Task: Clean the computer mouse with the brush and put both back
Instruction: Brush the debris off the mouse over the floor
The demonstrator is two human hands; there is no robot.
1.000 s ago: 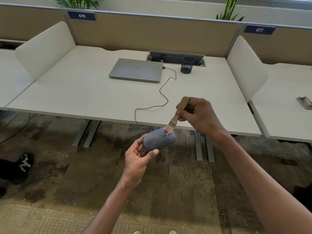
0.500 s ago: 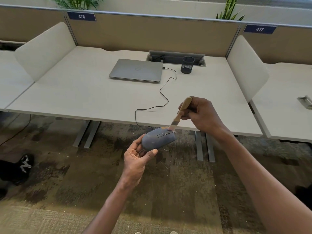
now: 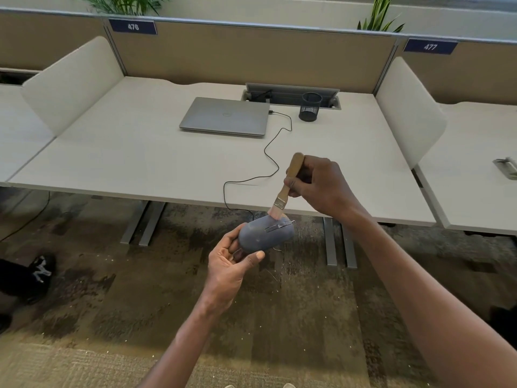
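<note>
Brushing is the step in hand: the left hand point(image 3: 229, 264) grips the mouse point(image 3: 264, 233) by its near end, thumb along the underside edge and fingers curled behind, and holds it in the air in front of the desk point(image 3: 140, 163), below the desk's front edge and above the carpet. The right hand point(image 3: 321, 186) is closed round the wooden handle of the brush point(image 3: 288, 183), which stands nearly upright and leans a little toward the laptop point(image 3: 226, 116) at its top.

The bristles touch the mouse on its far upper side, just beside the scroll wheel slot. The mouse's long axis runs from the left palm up and to the right, so its button end points toward the brush hand, the nearer one to the wheel. By my judgement, the next strokes want to travel along that axis, down the slot and off the tip.

The cord point(image 3: 271, 152) trails from the laptop across the desk and over its front edge to the mouse. Both things are off the desk and have yet to be put back.
</note>
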